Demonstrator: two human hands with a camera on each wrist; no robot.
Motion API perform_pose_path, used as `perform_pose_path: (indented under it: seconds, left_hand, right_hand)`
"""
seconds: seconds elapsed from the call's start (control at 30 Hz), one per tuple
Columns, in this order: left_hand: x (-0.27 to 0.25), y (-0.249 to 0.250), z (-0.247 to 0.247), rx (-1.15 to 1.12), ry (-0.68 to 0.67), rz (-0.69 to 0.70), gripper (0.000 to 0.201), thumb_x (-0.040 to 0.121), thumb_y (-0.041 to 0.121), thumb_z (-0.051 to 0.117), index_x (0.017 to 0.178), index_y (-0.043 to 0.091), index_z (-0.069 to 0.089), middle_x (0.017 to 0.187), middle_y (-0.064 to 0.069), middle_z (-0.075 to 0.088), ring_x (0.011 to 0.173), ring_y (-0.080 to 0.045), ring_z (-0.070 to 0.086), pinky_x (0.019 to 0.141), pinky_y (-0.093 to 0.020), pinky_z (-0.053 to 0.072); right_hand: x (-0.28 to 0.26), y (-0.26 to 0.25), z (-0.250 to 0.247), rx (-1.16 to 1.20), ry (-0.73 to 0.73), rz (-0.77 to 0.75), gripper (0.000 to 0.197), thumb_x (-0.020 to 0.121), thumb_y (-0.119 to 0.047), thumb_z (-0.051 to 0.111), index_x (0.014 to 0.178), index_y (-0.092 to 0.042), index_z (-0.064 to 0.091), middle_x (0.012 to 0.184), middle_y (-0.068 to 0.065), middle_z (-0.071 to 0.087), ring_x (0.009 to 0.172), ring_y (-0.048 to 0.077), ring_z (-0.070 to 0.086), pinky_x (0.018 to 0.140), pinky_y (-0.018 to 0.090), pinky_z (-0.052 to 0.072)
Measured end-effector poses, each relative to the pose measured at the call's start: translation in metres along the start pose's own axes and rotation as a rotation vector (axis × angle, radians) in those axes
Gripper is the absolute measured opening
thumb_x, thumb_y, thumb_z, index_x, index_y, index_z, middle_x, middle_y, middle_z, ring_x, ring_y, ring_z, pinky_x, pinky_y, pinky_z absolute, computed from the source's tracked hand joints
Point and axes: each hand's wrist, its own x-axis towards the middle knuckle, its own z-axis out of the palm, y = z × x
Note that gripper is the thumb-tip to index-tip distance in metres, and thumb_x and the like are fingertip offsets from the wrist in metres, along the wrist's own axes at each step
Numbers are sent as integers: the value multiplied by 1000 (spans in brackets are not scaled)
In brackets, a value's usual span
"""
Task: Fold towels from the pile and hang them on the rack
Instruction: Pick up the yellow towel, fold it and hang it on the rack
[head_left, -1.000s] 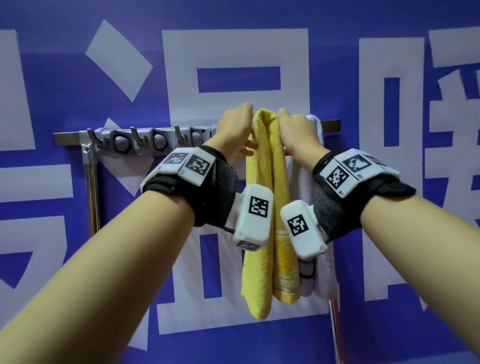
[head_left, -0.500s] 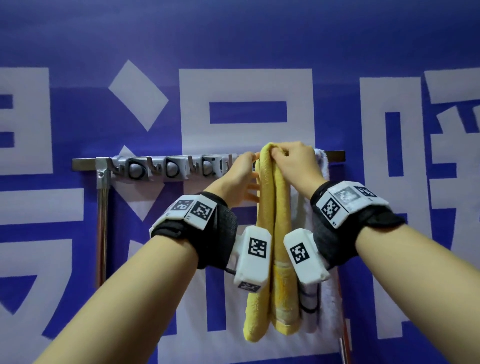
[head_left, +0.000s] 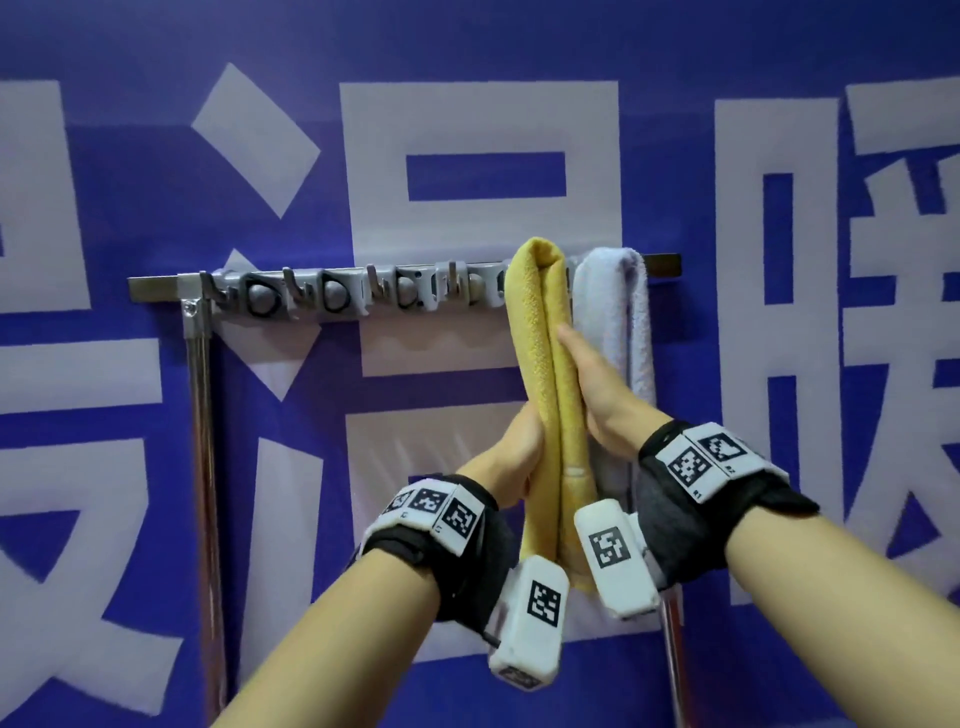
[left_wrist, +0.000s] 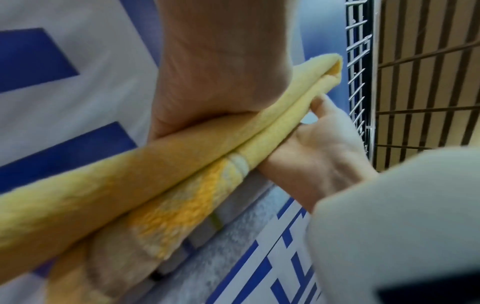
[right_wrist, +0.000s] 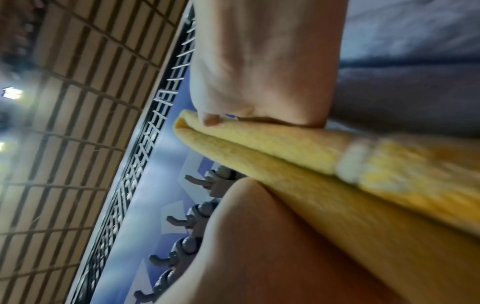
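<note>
A folded yellow towel (head_left: 535, 322) hangs over the rack bar (head_left: 156, 285), its two halves together. My left hand (head_left: 517, 452) lies against the towel's left side about halfway down; its fingers are hidden behind the cloth. My right hand (head_left: 587, 374) presses flat on the right side with straight fingers pointing up. In the left wrist view the yellow towel (left_wrist: 182, 164) is sandwiched between my left palm (left_wrist: 221, 72) and right hand (left_wrist: 319, 144). The right wrist view shows the yellow towel (right_wrist: 285, 148) under my right thumb (right_wrist: 210, 120). A white towel (head_left: 613, 301) hangs just right of the yellow one.
A row of grey hooks (head_left: 332, 296) runs along the bar left of the towels. Metal posts (head_left: 200, 415) carry the rack at both ends. A blue banner with large white characters (head_left: 467, 119) hangs close behind. A wire grid (left_wrist: 358, 61) stands above it.
Both hands have slid down from the top fold at the bar to the middle of the yellow towel, and now press it flat from both sides.
</note>
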Motion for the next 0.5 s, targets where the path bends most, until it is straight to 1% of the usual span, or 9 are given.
perform_pose_path:
  seconds: [0.07,0.1,0.17,0.2,0.23,0.27,0.33,0.4,0.5]
  left_hand:
    - [-3,-13,7,-54,2,-33,46,100,42,30,90,12,64,74,-9,68,64,-16,67,56,-24,54]
    - [-5,-18,10,-65,14,-38,44,100,42,31,98,11,63,80,-11,67,70,-18,67,58,-25,55]
    - [-10,-25,14,-62,58,-15,36,102,35,30,104,13,58,91,-11,61,90,-20,61,73,-30,54]
    - [-13,-29,15,-54,59,-6,31,103,31,30,99,15,57,92,-9,59,93,-20,57,79,-31,50]
    - [-14,-34,14,-39,58,-10,28,103,28,30,92,19,54,90,-4,56,89,-18,55,78,-32,48]
    - [-16,-40,14,-30,55,-24,27,102,27,30,86,23,52,87,1,54,83,-14,54,75,-31,47]
    - [-20,-53,14,-32,83,-64,28,102,27,29,83,25,50,85,6,53,76,-9,52,72,-29,46]
    - [-23,-64,17,-42,121,-78,30,102,26,28,82,25,50,81,6,53,74,-9,52,70,-28,46]
    - [-28,-79,23,-84,190,-64,37,101,12,26,69,18,43,65,2,43,66,-8,44,57,-15,46]
  right_hand:
    - [-10,22,-6,92,29,76,41,99,-42,34,88,-16,64,86,5,67,84,16,61,90,32,47]
    - [-15,32,-9,106,41,103,43,99,-42,33,86,-16,65,86,6,68,85,16,62,89,31,48]
    - [-25,51,-13,122,65,155,46,99,-42,33,86,-14,66,85,7,69,84,15,64,84,29,51]
    - [-32,59,-13,118,75,181,46,99,-41,33,85,-13,67,82,7,70,82,15,66,80,28,52]
    - [-38,66,-13,111,88,201,44,100,-39,34,85,-13,67,81,7,70,83,15,66,79,27,52]
    - [-44,74,-12,100,106,225,43,100,-37,34,88,-12,67,83,8,70,89,18,65,82,28,52]
    - [-53,92,-13,78,142,273,43,99,-38,35,101,-9,66,92,10,68,99,22,61,89,33,50]
    - [-64,107,-14,44,162,306,42,98,-40,38,109,-10,64,96,11,67,100,22,61,88,35,51]
    - [-77,124,-18,1,191,336,38,98,-39,38,106,-14,66,113,15,66,113,25,58,103,42,44]
